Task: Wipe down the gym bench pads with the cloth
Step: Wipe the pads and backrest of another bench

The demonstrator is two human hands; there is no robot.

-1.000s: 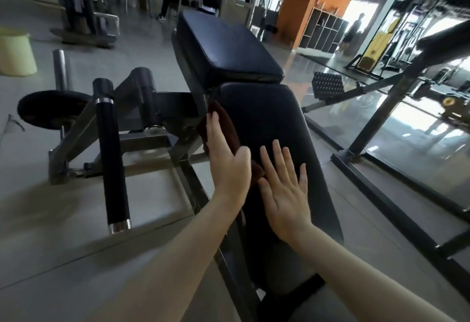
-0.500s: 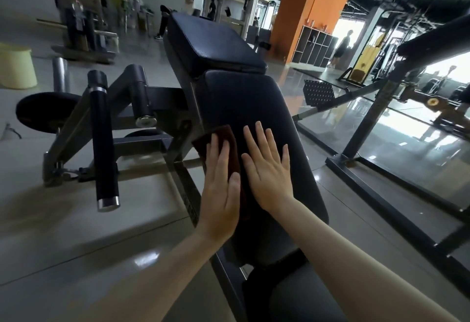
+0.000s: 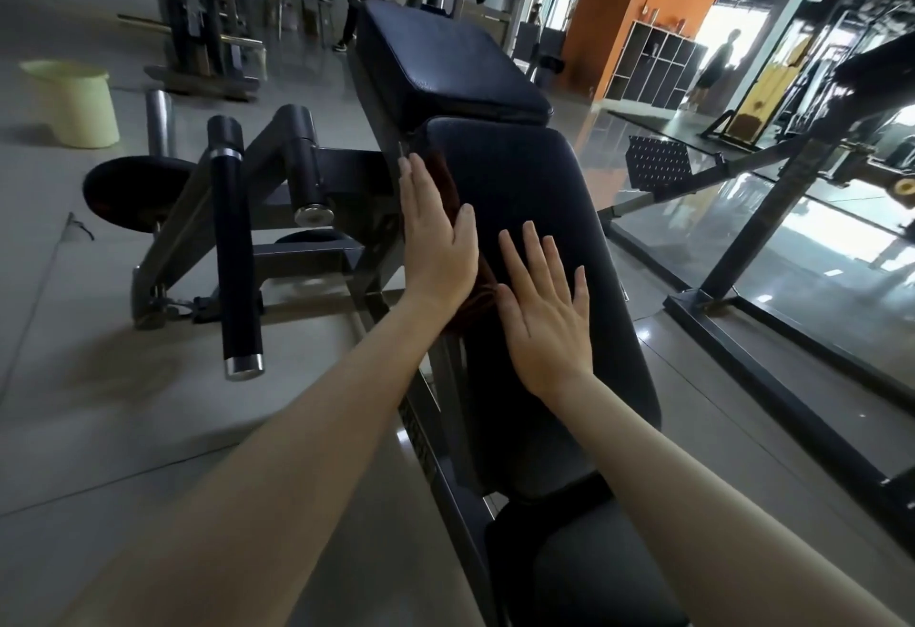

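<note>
On long pad [image 3: 534, 210], left edge: cloth [image 3: 487, 298], under left hand [image 3: 435, 240]. Just right, flat on same pad: right hand [image 3: 544, 324]. Behind long pad: upper pad [image 3: 445, 66]. Left of bench: roller bar [image 3: 235, 255], weight plate [image 3: 126, 190]; farther back-left, bucket [image 3: 74, 103].

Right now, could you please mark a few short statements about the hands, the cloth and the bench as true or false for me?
1. The left hand presses flat on the brown cloth at the left edge of the long pad. True.
2. The right hand is curled in a fist round the cloth. False: the right hand lies flat on the long pad with straight fingers.
3. A pale yellow bucket stands on the floor at the left. True.
4. The cloth lies on the upper pad. False: it is on the long pad, below the upper pad.
</note>
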